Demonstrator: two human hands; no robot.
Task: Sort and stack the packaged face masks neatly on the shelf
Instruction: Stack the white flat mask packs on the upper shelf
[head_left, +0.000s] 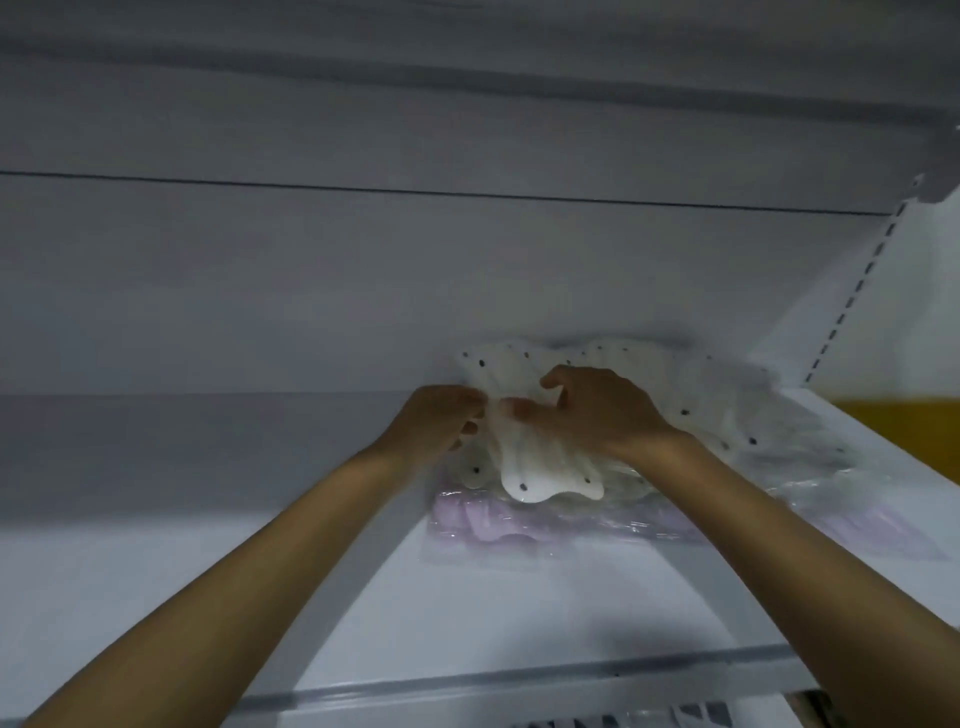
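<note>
The fingers of the left hand are pinching the left edge of a white, black-dotted mask pack, and the right hand is gripping its top. They are apparently settling it on a lilac pack at the shelf's far right, and squaring the edges probably comes next. No writing is showing legibly.
</note>
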